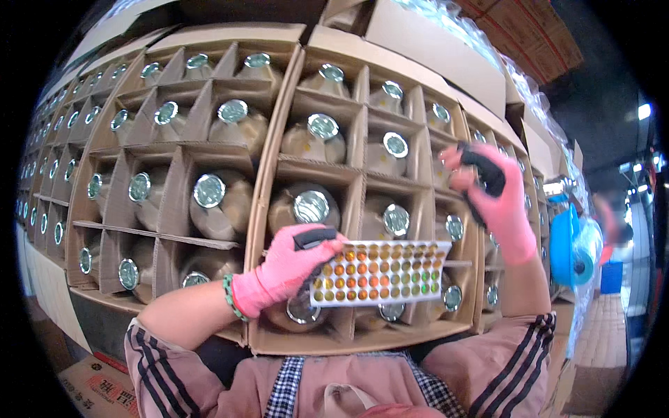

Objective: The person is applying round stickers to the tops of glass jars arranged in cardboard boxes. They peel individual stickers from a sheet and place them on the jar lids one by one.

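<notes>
My left hand, in a pink glove with black on the fingers, grips the left edge of a white sheet of round gold, shiny stickers. The sheet is held level above the near part of a divided cardboard carton. Silvery-brown glass bottles with bright round mouths stand upright in its compartments. My right hand, gloved the same way, is raised over the carton's right side with its fingers bent together. Whether a small thing is between those fingertips cannot be made out. The sheet hides parts of the nearest bottles.
Another divided carton full of similar bottles adjoins on the left, with more cartons on both sides. Raised cardboard flaps line the far edge. A blue plastic basin stands at the right. A printed carton sits low at the left.
</notes>
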`<act>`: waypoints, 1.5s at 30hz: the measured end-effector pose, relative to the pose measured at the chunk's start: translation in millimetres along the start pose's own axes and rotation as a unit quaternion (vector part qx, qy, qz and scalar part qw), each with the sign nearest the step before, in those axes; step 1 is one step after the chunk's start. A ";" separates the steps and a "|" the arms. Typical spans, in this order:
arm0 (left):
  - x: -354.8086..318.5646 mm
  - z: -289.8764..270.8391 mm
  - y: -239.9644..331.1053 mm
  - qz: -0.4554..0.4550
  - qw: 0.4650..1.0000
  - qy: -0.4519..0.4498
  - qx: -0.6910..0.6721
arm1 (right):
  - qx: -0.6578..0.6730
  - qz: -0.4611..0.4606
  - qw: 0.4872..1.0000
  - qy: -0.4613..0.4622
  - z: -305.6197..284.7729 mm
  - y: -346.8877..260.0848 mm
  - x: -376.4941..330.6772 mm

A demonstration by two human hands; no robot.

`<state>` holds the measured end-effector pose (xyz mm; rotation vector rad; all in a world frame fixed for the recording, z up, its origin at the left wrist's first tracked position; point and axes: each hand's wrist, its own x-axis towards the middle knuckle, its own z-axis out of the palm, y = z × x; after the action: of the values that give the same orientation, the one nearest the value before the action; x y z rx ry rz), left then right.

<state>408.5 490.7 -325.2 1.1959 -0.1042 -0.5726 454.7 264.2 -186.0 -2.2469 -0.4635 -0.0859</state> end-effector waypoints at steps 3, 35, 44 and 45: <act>-0.2 -2.0 -5.2 -0.004 1.000 0.017 -0.010 | -0.135 0.020 0.985 -0.109 3.5 -13.7 -40.5; 0.3 1.4 -7.9 0.062 0.998 -0.028 0.020 | -0.149 0.017 0.989 -0.007 18.9 -16.7 -74.8; 1.9 0.2 -5.4 0.092 0.993 -0.039 0.068 | -0.089 0.000 0.996 0.003 21.2 -19.0 -74.7; 2.0 -0.1 -5.9 0.084 0.994 -0.038 0.061 | -0.088 -0.003 0.996 0.012 22.2 -19.0 -75.1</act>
<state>408.1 488.5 -331.0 1.2705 -0.3043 -0.4691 376.1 269.5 -202.9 -2.4144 -0.4648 -0.1613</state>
